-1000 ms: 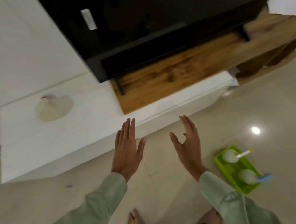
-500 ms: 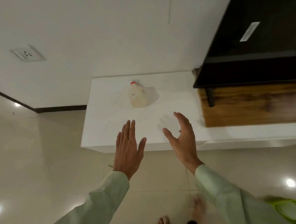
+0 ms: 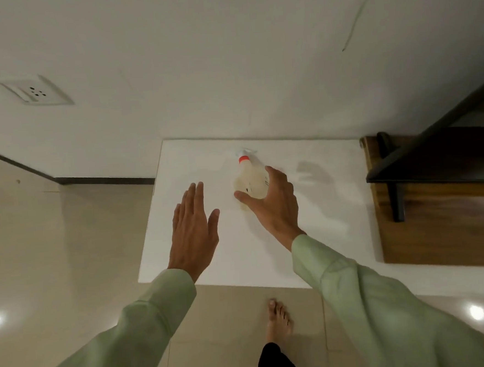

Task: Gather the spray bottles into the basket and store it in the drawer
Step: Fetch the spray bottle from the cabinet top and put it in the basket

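Right fingers (image 3: 275,178) curled around spray bottle (image 3: 249,180), contact unclear, base hidden, left fingers (image 3: 193,195) flat, empty

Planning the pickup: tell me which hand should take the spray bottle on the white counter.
Right. The right hand is already curled around the spray bottle, thumb and fingers on either side. The left hand hovers flat and open beside it.

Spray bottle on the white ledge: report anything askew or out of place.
The spray bottle lies on its side on the white ledge rather than upright, red-collared nozzle toward the wall. No spill shows. The right hand is closing around it.
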A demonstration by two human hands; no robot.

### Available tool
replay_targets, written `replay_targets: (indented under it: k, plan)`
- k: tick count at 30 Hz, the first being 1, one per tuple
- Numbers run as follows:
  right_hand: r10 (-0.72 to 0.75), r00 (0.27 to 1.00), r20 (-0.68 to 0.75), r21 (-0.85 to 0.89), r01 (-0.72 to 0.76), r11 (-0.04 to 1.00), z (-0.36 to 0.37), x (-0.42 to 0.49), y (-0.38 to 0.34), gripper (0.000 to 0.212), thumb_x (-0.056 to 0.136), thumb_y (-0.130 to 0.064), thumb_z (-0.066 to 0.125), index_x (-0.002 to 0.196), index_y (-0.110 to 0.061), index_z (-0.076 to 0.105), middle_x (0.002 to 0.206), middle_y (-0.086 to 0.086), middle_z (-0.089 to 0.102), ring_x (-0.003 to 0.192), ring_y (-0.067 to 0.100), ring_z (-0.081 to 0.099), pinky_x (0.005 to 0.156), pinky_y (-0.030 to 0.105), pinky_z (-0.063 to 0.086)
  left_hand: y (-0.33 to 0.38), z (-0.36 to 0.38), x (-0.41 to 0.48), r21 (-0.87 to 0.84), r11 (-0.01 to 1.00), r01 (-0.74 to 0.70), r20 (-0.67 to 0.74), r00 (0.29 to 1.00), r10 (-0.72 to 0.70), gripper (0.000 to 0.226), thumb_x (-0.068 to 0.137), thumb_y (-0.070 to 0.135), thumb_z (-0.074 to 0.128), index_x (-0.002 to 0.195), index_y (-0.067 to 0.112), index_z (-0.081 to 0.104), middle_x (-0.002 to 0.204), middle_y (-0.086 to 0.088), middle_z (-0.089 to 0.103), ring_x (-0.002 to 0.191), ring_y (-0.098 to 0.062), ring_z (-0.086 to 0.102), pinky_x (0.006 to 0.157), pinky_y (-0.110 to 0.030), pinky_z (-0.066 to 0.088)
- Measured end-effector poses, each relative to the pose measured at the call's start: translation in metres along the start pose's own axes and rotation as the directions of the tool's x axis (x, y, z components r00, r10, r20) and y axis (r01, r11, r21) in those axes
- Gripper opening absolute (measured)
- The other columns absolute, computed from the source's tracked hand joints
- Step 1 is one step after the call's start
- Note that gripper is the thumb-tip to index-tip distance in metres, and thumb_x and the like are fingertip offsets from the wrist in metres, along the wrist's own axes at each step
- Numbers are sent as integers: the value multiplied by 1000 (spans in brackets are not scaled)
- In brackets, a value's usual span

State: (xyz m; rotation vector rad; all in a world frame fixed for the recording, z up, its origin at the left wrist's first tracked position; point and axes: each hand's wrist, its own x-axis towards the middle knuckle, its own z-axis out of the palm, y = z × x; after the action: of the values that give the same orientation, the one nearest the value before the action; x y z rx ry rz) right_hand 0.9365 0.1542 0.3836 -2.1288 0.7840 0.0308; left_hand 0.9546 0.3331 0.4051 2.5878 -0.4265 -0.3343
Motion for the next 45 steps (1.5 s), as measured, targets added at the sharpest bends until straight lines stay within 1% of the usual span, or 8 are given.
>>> replay_targets:
  k: [6,16,22,26,34,38,42,45]
  plan:
    - [116,993,33,-37,-115,993,26,58,-11,87,73,-69,65,142,-22,40,141,4,51,127,31,49,93,42,36,-15,6,35,-38,999,18,44,999,-16,61,105,37,30,158,18,6,168,-3,7,155,-18,5,126,-42,7]
    - [358,907,224,-128,-337,933,41,79,-14,66,52,-55,77,106,-21,60,88,-5,64,85,24,66,71,33,50,-38,9,70,-57,997,-46,147,988,54,66,103,44,30,158,16,8,167,-5,9,155,-19,7,126,-42,9]
    - [465,861,206,255,-506,824,26,44,10,38,56,-29,84,87,-12,67,78,-2,69,72,22,67,64,31,51,-37,3,76,-36,994,-106,198,974,111,64,104,37,34,158,16,7,167,-5,11,155,-18,8,126,-40,9]
    - [455,879,143,496,-462,735,-14,10,35,30,66,-15,78,93,-12,67,91,9,76,82,30,70,72,37,54,-13,9,70,-61,986,-157,245,955,168,65,104,38,36,158,20,6,167,-1,9,155,-16,7,126,-39,9]
    - [555,831,-39,781,-321,535,-129,-78,137,31,89,-25,75,116,-21,60,114,14,73,98,32,67,82,41,53,116,83,13,-95,918,-385,361,846,392,65,103,41,36,158,20,7,167,-1,11,154,-15,9,126,-40,11]
    - [589,807,-52,886,-235,400,-188,-148,210,19,93,-30,68,111,-35,63,114,0,72,109,26,61,93,44,47,189,131,-46,-129,865,-485,411,768,492,65,103,41,36,158,21,7,167,1,10,154,-13,9,126,-38,11]
    - [580,798,-165,909,-106,404,-246,-233,282,40,85,-42,72,121,-28,63,122,1,73,115,12,64,100,35,45,260,183,-120,-156,833,-531,488,692,532,66,102,43,38,157,24,6,167,2,10,154,-15,12,126,-40,14]
    - [649,701,-296,889,-47,456,-285,-296,338,24,82,-28,79,105,-30,71,112,4,76,110,18,69,100,38,50,319,224,-179,-188,795,-577,541,615,574,67,102,43,39,157,28,5,167,5,9,153,-13,10,125,-41,15]
